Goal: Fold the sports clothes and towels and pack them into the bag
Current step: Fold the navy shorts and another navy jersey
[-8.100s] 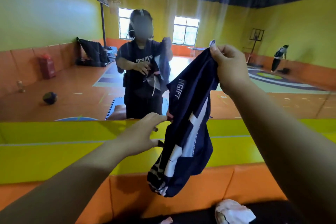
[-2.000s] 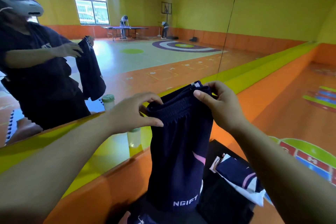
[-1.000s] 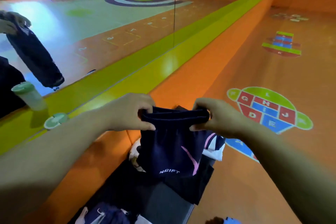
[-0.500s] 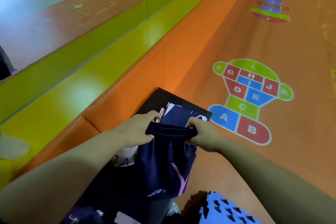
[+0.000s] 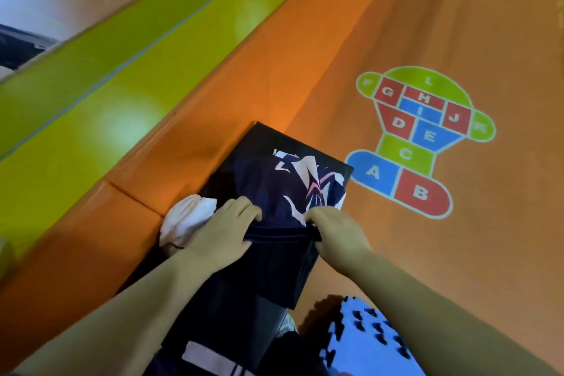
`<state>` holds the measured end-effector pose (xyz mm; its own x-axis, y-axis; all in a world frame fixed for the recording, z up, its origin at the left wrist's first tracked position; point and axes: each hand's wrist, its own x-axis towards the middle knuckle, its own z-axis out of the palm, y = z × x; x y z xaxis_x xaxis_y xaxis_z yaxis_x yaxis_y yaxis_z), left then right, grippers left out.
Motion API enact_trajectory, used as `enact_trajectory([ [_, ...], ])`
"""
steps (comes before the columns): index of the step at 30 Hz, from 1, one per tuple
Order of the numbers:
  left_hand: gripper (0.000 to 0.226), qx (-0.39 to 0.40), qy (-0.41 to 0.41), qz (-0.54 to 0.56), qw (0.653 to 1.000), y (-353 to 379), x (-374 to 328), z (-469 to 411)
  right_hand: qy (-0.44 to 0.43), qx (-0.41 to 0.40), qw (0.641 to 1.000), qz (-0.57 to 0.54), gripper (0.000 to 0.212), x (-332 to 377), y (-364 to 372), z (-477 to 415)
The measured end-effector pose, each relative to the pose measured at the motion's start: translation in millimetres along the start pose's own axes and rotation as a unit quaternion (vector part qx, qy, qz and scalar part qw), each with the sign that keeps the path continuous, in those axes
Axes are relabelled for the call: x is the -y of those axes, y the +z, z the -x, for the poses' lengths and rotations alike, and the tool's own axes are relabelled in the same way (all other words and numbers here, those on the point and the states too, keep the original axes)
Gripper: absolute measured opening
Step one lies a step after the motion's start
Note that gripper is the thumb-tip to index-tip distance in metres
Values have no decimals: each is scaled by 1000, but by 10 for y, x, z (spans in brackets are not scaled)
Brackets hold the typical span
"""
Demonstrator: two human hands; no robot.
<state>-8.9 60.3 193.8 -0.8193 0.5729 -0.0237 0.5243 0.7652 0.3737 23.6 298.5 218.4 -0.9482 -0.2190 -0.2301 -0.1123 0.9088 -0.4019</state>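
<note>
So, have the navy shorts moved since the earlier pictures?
Yes. The navy shorts came down: earlier they hung above the black platform, now they lie on it, left hand and right hand gripping the waistband.

Navy shorts [image 5: 274, 265] were matt cloth; white towel [image 5: 186, 220] looked soft, rough; orange padding [image 5: 189, 137] smooth, glossy vinyl; blue mat [image 5: 366, 342] foam.
</note>
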Motion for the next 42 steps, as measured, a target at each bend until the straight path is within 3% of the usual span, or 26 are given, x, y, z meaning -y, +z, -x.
enact_trajectory([
  [4,65,80,-33,28,996,582,20,396,20,112,993,10,33,-123,698,187],
  [7,44,152,-87,97,980,860,27,625,36,182,982,-25,29,-126,1081,337],
  [11,32,256,-159,189,935,1064,70,846,62,239,965,-91,31,-111,1368,469],
  [14,30,282,-199,249,905,1134,193,884,83,262,947,-165,34,-167,1436,442],
  [17,34,258,-233,284,894,1151,337,780,125,259,925,-247,31,-316,1458,289],
  [20,44,204,-253,307,894,1201,525,524,171,208,914,-304,28,-498,1454,22],
  [25,52,150,-269,287,907,1286,794,-123,170,124,928,-308,29,-750,1410,-631],
  [28,63,76,-284,239,926,1369,931,-492,190,71,921,-332,48,-844,1400,-950],
  [31,63,8,-309,141,941,1504,1005,-640,203,37,936,-284,67,-894,1490,-1057],
  [34,56,17,-313,90,945,1705,982,-490,237,58,949,-200,69,-894,1721,-955],
  [38,63,60,-419,108,900,1984,838,-140,301,90,930,-192,63,-920,2060,-697],
  [42,67,36,-496,131,858,2151,796,34,380,83,884,-258,69,-1008,2229,-641],
])
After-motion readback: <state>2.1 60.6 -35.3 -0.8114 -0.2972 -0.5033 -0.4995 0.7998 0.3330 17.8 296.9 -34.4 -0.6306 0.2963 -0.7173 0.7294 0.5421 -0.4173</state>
